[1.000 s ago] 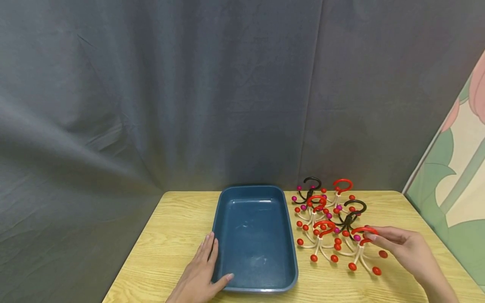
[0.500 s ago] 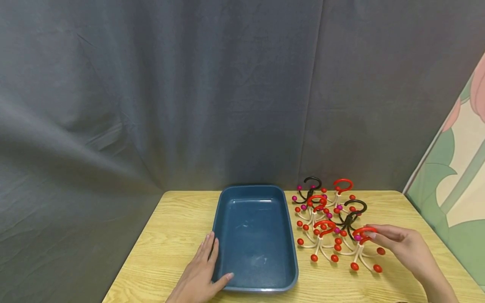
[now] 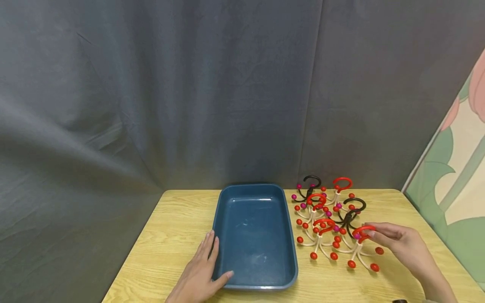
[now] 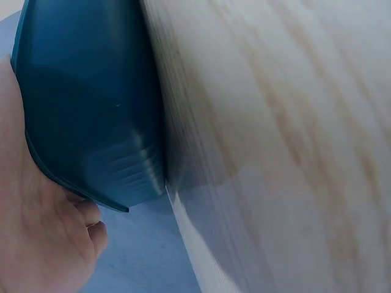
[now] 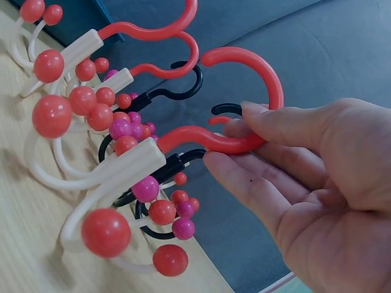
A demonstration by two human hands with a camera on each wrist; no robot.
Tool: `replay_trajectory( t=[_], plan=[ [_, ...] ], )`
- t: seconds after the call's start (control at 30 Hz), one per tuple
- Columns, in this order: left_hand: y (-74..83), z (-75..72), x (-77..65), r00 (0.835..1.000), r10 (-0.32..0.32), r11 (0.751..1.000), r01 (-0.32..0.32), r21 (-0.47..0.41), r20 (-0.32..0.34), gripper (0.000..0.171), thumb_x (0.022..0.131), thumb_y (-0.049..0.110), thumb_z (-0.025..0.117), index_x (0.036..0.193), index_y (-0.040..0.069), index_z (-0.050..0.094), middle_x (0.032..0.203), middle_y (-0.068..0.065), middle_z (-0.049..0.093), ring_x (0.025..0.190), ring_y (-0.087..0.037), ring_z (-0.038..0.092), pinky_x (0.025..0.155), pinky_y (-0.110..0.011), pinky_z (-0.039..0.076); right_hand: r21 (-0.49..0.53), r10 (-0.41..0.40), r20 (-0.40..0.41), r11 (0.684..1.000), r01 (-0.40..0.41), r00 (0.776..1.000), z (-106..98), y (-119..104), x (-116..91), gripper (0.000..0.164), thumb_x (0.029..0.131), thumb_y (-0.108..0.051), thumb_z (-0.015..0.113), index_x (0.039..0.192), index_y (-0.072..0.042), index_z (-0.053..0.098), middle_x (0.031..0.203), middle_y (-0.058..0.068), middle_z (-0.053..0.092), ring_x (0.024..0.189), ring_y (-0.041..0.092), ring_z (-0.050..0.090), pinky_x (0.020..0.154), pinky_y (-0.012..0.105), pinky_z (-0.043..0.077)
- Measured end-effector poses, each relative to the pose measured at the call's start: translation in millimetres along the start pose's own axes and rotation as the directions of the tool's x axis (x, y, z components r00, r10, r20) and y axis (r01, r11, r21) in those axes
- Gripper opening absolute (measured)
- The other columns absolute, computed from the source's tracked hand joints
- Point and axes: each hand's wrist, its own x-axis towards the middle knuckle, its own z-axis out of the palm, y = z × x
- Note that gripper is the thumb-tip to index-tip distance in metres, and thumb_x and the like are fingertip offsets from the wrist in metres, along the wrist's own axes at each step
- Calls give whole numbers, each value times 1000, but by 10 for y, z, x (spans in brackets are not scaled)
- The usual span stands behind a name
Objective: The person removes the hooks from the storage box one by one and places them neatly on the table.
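My left hand [image 3: 201, 269] lies with straight fingers along the left rim of a deep blue plastic tray [image 3: 294, 256], its thumb over the near left corner. In the left wrist view the tray's outer wall [image 4: 91, 104] shows beside that hand. At the right, my right hand [image 3: 407, 250] pinches the red hook of a white multi-claw hanger [image 3: 359, 248] with red ball tips. The right wrist view shows thumb and fingertips on that hook, the white stem [image 5: 131, 165] tilted. Other red-and-white hangers [image 3: 320, 239] and two black ones [image 3: 347, 219] with pink balls stand close by.
The hangers crowd together right of the tray on a wood-grain table [image 3: 163, 244]. A grey curtain [image 3: 227, 105] hangs behind the table's back edge. A floral panel [image 3: 454, 176] stands along the right side. A small dark object [image 3: 399, 301] shows at the bottom edge.
The pinched hanger has turned slightly, its right-hand balls shifting a little left and up. The right hand has barely moved. My left hand stays on the tray.
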Motion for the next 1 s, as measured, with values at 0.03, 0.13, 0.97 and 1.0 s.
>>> replay_trajectory(
  t=[0.03,0.13,0.97,1.0],
  plan=[
    [0,-3,3,1000,-1,1000,1,-1,-1,108,94,80,50,167,6,23,179,-11,5,167,-32,11,131,-56,29,1,4,0,1000,-4,1000,1,-5,3,44,103,-37,69,133,-4,72,109,-18,80,94,-14,65,74,22,56],
    [2,-7,5,1000,-9,1000,9,-3,2,108,94,81,49,168,7,23,179,-10,5,167,-31,11,131,-56,28,-9,26,-5,1000,-26,1000,-2,-12,0,48,102,-39,69,134,-4,72,108,-15,81,93,-15,64,73,21,55],
    [89,-278,20,974,88,980,-48,194,-207,97,93,77,57,157,4,48,150,-18,62,132,-31,66,103,-44,58,-11,-201,-36,980,201,979,-171,-93,-15,56,103,-18,68,153,1,50,120,-41,63,107,-25,56,77,3,49],
    [86,-374,55,959,100,975,-41,219,-265,90,93,75,59,150,5,57,134,-16,72,115,-30,74,88,-40,62,3,-259,-53,966,260,964,-206,-121,18,59,104,-13,65,157,1,42,123,-42,60,110,-28,53,80,0,46]
  ],
)
